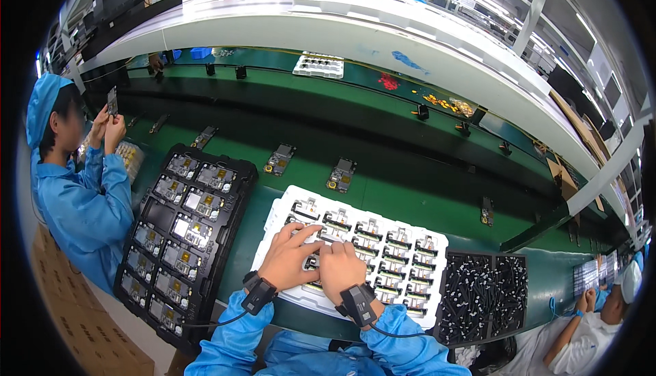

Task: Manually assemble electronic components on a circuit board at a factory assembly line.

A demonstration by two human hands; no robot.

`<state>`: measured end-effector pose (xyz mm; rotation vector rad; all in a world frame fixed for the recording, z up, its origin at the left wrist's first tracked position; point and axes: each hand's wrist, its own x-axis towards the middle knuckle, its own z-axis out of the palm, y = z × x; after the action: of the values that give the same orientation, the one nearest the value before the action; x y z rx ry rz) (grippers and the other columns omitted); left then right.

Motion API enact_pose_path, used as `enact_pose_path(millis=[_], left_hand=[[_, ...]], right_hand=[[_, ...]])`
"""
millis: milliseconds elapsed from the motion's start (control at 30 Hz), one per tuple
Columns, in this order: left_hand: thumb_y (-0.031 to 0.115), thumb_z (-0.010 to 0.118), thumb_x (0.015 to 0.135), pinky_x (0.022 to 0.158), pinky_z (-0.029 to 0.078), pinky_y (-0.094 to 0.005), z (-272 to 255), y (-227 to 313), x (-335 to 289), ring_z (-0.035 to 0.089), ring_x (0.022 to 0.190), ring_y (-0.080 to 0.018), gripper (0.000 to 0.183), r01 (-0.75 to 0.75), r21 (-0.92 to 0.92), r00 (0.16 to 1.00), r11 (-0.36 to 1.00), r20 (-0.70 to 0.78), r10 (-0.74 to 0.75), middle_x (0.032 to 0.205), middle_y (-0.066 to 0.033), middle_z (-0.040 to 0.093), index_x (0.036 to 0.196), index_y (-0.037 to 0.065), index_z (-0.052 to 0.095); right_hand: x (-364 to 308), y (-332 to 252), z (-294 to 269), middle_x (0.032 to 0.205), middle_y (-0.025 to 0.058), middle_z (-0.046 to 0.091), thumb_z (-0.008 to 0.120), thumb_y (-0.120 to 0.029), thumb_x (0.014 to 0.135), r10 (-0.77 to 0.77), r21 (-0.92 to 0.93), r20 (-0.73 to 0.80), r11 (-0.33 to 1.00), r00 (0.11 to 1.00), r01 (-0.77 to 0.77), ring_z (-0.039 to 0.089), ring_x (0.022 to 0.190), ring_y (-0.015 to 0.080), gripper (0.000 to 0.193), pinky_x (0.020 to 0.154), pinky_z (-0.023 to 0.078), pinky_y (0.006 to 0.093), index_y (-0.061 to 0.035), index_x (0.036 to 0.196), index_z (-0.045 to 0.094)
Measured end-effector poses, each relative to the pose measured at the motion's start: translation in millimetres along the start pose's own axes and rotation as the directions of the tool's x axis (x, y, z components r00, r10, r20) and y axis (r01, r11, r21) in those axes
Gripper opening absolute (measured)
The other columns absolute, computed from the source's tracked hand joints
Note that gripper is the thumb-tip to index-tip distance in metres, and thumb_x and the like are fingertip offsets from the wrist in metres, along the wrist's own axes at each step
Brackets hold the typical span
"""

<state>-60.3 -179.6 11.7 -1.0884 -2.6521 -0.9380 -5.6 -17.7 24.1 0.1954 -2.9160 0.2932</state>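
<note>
In front of me lies a white plastic tray (pixel 437 294), its rows of pockets filled with small black, silver and white electronic parts (pixel 398 237). Both hands are over its left half, close together. My left hand (pixel 290 261) has its index finger and thumb bent around a spot in an upper row. My right hand (pixel 342 271) is closed, with its curled fingertips meeting the left thumb at that spot. Whatever small piece sits between the fingers is mostly hidden. Each wrist wears a black strapped device with a cable.
Left of the tray is a black tray (pixel 236 222) of circuit boards. Loose boards (pixel 340 174) lie on the green belt (pixel 403 205). To the right, black bins (pixel 509 294) hold small dark parts. A co-worker (pixel 82 185) at left holds a board; another person (pixel 594 328) sits at right.
</note>
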Motion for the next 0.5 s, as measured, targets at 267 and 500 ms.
enact_pose_path(millis=[267, 500], left_hand=[[0.026, 0.089, 0.068, 0.113, 0.039, -0.0513, -1.8, -2.5, -0.4, 0.044, 0.14, -0.0378, 0.057, 0.029, 0.015, 0.999, 0.999, 0.025, -0.029, 0.154, -0.0044, 0.055, 0.122, 0.014, 0.078], [0.028, 0.09, 0.067, 0.117, 0.036, -0.0509, -6.1, 3.3, 3.2, 0.042, 0.142, -0.0365, 0.058, 0.058, -0.003, 0.995, 0.998, 0.083, -0.058, 0.153, -0.0043, 0.055, 0.122, 0.013, 0.078]], right_hand=[[1.9, -12.0, 4.6, 0.1, 0.011, 0.071, 0.067, -0.011, 0.086, 0.007, -0.071, 0.004, 0.997, 1.0, -0.007, 0.066, 0.102, 0.0289, 0.021, 0.067, 0.064, 0.0366, -0.0003, 0.103, 0.072], [22.1, 5.9, -9.1, 0.103, 0.0183, 0.072, 0.077, -0.009, 0.078, -0.109, 0.023, 0.145, 0.994, 0.983, 0.107, 0.068, 0.105, 0.0327, 0.028, 0.077, 0.064, 0.0394, 0.0043, 0.101, 0.072]])
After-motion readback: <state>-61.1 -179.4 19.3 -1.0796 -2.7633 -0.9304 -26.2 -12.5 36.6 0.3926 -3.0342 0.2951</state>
